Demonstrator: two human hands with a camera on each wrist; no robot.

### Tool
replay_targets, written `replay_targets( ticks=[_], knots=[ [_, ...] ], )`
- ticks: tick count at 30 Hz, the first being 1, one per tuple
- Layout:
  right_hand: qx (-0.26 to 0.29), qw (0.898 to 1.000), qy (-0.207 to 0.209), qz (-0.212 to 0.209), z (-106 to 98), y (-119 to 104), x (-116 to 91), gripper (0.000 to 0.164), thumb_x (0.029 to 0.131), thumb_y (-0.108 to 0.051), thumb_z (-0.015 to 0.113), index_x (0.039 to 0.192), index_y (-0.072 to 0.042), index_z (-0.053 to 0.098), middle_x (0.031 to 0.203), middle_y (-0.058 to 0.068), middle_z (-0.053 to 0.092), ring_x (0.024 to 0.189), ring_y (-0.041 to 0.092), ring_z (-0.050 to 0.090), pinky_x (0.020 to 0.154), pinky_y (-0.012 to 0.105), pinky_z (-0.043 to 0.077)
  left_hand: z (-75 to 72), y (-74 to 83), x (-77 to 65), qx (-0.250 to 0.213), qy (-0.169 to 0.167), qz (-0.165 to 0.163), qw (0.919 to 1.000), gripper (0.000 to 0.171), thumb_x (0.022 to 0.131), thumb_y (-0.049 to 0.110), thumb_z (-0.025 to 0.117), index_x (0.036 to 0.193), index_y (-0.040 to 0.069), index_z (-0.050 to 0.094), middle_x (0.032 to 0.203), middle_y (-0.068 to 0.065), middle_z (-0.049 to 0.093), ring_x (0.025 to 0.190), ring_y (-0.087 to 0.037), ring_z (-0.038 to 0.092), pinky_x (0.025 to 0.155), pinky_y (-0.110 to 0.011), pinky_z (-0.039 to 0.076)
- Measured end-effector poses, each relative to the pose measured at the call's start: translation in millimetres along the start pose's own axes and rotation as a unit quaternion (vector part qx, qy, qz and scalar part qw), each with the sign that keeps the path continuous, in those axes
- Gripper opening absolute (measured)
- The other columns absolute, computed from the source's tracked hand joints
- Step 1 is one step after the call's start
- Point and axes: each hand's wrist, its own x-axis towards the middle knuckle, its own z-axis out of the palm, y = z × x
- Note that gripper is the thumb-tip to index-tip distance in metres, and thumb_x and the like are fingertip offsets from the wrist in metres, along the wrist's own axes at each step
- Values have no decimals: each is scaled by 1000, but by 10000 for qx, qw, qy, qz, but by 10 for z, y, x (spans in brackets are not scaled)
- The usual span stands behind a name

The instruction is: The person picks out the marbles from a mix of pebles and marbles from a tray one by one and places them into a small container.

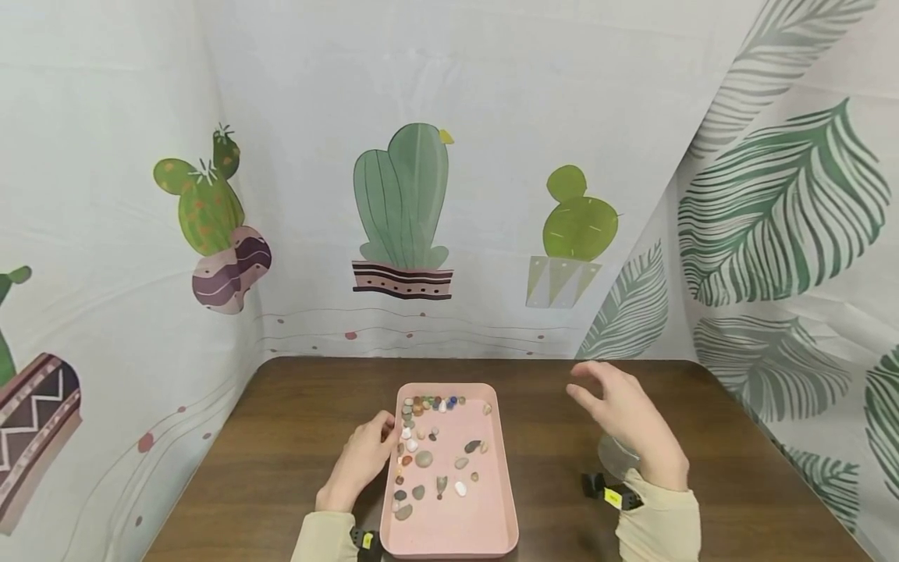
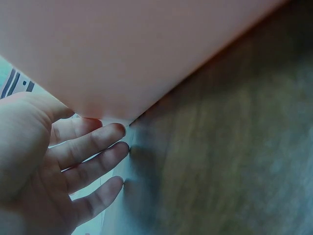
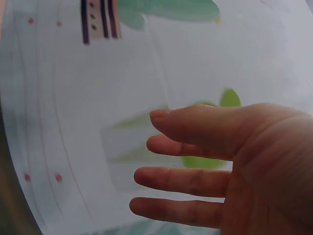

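A pink rectangular tray [image 1: 488, 523] lies on the table, bearing pebbles, small shells and coloured beads. Many of them line its left and far sides; others, such as a white pebble [image 1: 460, 489] and a round grey-green pebble [image 1: 424, 459], are scattered across its floor. At the tray's left side rests my left hand [image 1: 358, 460]; in the left wrist view its loosely bent fingers [image 2: 93, 147] meet the tray's outer wall. Raised over the table to the right of the tray, my right hand [image 1: 628, 414] holds nothing, its fingers [image 3: 183, 183] extended and thumb apart.
A clear round object [image 1: 618, 457], perhaps a dish, stands on the brown table [image 1: 555, 437] partly behind the right wrist. Cloth printed with cacti and leaves [image 1: 492, 78] hangs around the table's back and sides.
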Motion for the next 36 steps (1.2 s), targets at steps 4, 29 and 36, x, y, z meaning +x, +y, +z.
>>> replay_targets(
  ticks=[4, 29, 36],
  knots=[
    [-15, 9995, -144, -295, 171, -138, 101, 24, 81, -26, 62, 101, -13, 58, 99, 2, 58, 92, 21, 54, 75, 40, 41, -7, -9, -6, -22, -9, -14, 10000, 15, 89, 27, 51, 95, 15, 55, 75, 6, 55, 61, -8, 49, 57, -30, 40],
    [-355, 9814, -1521, -1117, 1156, -491, 559, 23, 82, -24, 59, 102, -13, 59, 95, 0, 56, 81, 14, 52, 67, 33, 42, 10, -3, -5, -19, 69, -7, 10000, 14, 88, 28, 52, 95, 16, 55, 77, 7, 56, 64, -7, 51, 60, -31, 41],
    [-799, 9669, -1843, -1576, 1348, -531, 720, 17, 80, -14, 61, 96, -10, 61, 86, 0, 56, 76, 14, 53, 67, 30, 44, 1, -21, -2, -62, 32, 8, 10000, 14, 88, 27, 52, 95, 15, 55, 76, 6, 55, 63, -8, 50, 59, -31, 41]
  ],
)
